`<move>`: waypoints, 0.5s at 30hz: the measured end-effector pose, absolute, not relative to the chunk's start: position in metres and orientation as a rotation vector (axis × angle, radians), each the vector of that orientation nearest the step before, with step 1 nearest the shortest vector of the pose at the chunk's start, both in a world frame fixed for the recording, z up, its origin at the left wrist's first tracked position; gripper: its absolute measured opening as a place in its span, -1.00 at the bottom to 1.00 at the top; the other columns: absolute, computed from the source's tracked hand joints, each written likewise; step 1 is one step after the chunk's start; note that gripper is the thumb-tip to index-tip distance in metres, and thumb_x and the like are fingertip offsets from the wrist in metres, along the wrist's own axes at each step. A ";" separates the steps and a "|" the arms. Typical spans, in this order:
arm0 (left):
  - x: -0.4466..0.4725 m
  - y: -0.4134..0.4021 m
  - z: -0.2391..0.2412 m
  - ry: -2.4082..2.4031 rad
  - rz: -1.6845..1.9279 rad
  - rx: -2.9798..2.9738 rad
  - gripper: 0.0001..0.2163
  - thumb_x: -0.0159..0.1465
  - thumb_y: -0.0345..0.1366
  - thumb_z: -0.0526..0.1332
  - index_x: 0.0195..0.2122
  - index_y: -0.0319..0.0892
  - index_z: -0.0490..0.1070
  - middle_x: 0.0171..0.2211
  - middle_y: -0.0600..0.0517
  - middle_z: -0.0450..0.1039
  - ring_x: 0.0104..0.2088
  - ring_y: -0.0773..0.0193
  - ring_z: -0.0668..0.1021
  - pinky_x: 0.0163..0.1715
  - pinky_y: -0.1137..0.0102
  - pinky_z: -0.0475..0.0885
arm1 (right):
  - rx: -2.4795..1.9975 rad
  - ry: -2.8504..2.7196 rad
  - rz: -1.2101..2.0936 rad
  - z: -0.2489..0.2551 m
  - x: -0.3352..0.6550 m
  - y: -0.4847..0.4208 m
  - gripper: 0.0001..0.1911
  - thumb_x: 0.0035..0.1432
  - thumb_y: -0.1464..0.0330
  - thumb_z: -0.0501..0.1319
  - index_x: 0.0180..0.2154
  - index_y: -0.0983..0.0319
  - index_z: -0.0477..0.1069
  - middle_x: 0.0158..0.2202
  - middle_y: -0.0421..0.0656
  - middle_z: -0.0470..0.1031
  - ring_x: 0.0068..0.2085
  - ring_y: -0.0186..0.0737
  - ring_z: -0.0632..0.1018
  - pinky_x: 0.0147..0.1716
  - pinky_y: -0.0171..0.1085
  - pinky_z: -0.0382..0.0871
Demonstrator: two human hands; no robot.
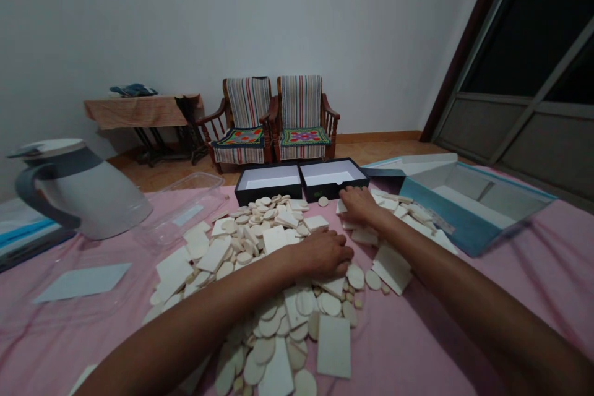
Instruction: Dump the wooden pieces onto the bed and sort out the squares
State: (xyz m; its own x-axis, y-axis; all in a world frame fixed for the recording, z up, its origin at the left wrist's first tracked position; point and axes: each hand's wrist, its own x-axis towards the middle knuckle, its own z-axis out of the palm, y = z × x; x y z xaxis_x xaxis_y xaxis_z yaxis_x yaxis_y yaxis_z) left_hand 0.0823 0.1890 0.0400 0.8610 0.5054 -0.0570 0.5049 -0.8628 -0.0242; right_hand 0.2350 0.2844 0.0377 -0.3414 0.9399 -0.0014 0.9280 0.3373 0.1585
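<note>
A heap of pale wooden pieces, round discs and flat rectangles, covers the pink cloth in front of me. My left hand lies palm down on the pieces at the middle of the heap, fingers curled over them. My right hand reaches farther out and rests on rectangular pieces just in front of two black boxes, its fingers bent down onto them. Whether either hand grips a piece is hidden. The left black box and the right black box are open with white insides.
A white and grey jug stands at the left beside a clear plastic lid. A large blue box lies open at the right. Two striped armchairs and a draped side table stand by the far wall.
</note>
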 end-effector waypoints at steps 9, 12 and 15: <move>0.042 0.186 0.049 -0.953 -0.027 -2.956 -0.86 0.30 -0.25 0.09 -0.28 -0.15 0.38 -0.25 -0.07 0.43 -0.22 0.13 0.46 -0.20 0.25 0.33 | 1.953 2.265 0.326 0.072 0.288 0.274 -0.63 0.10 0.40 0.20 -0.03 0.35 0.40 -0.01 0.18 0.40 0.03 0.15 0.42 -0.08 0.00 0.21; 0.028 0.186 0.051 -1.038 0.022 -2.887 -0.90 0.25 -0.30 0.13 -0.27 -0.16 0.39 -0.24 -0.07 0.44 -0.18 0.10 0.45 -0.14 0.22 0.32 | 1.810 2.507 0.239 0.069 0.265 0.277 -0.64 0.15 0.43 0.15 0.01 0.28 0.41 0.04 0.10 0.39 0.06 0.05 0.40 -0.06 -0.10 0.22; 0.014 0.182 0.052 -1.084 0.039 -2.834 -0.91 0.24 -0.33 0.13 -0.26 -0.15 0.39 -0.23 -0.06 0.44 -0.15 0.09 0.45 -0.04 0.14 0.27 | 1.610 2.730 0.077 0.054 0.228 0.283 -0.65 0.22 0.50 0.03 -0.01 0.23 0.42 0.02 0.00 0.41 0.03 -0.12 0.43 -0.09 -0.25 0.24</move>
State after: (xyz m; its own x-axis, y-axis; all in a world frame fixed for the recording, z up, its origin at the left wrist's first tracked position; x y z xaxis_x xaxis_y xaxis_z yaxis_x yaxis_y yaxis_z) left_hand 0.0143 0.1823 0.0517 0.7454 0.6665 0.0139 0.6637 -0.7400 -0.1091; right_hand 0.2280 0.2833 0.0540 -0.4838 0.8738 0.0497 0.8752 0.4831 0.0272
